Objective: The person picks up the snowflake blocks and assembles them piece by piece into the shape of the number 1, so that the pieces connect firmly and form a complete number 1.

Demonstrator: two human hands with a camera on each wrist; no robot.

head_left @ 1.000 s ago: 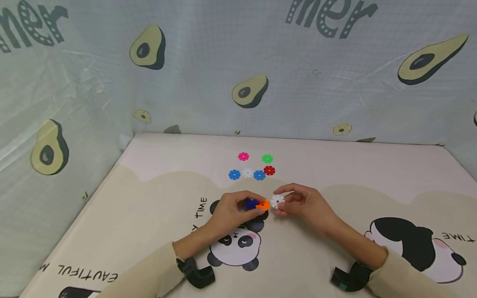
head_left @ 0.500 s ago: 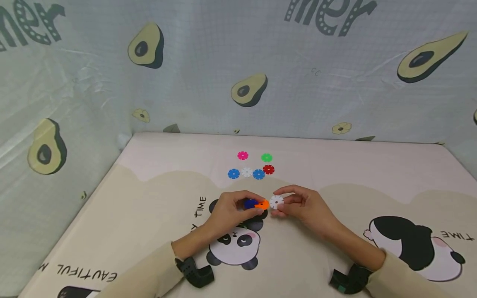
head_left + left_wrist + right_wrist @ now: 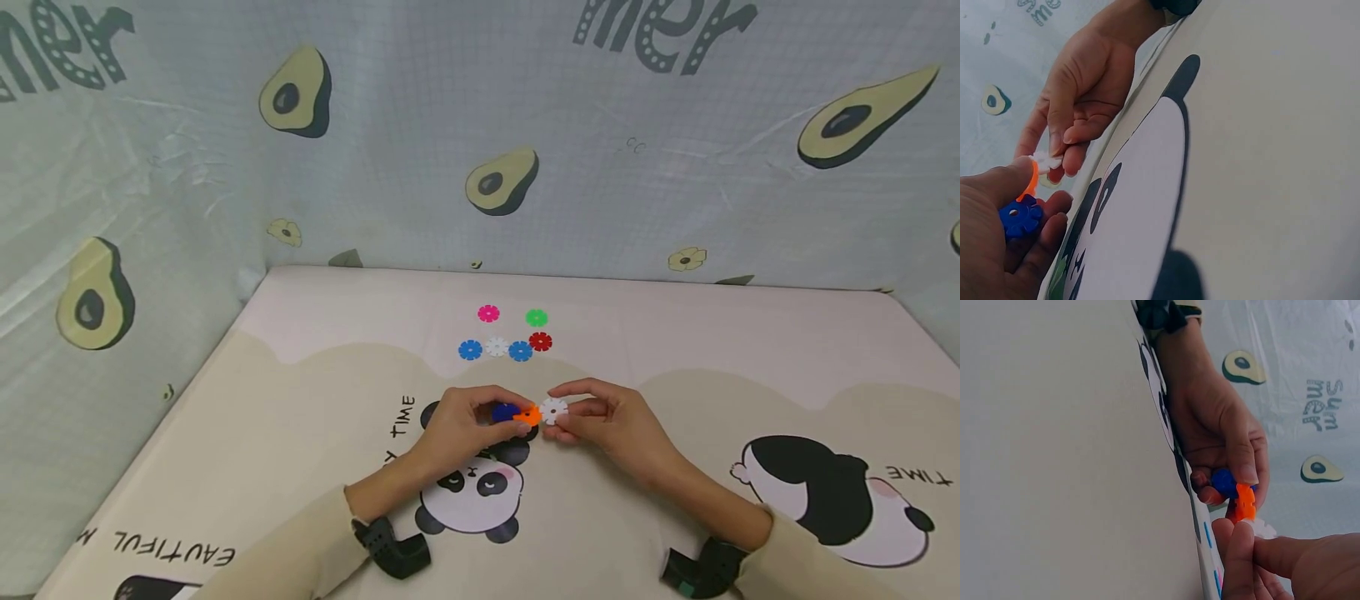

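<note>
My left hand (image 3: pixel 474 418) pinches an orange notched disc (image 3: pixel 529 415) between thumb and fingers. Joined to its left side is a dark blue notched disc (image 3: pixel 1021 217), partly covered by the fingers in the head view. Facing it, my right hand (image 3: pixel 611 418) pinches a white notched disc (image 3: pixel 554 411) by its right edge. The white disc's left edge meets the orange disc's right edge. In the right wrist view, the orange disc (image 3: pixel 1245 502) stands between the blue disc (image 3: pixel 1225 482) and the right fingertips, which hide most of the white one.
Beyond the hands lie several loose notched discs: pink (image 3: pixel 488 313), green (image 3: pixel 537 317), red (image 3: pixel 541 342), white (image 3: pixel 497 347) and two light blue ones, such as the left one (image 3: pixel 470 350). A panda-printed cloth (image 3: pixel 615 517) covers the table. Behind hangs an avocado-printed sheet (image 3: pixel 405 125).
My right hand has moved slightly left and down, bringing the white disc from a small gap up to the orange disc. The left hand has kept its hold nearly still.
</note>
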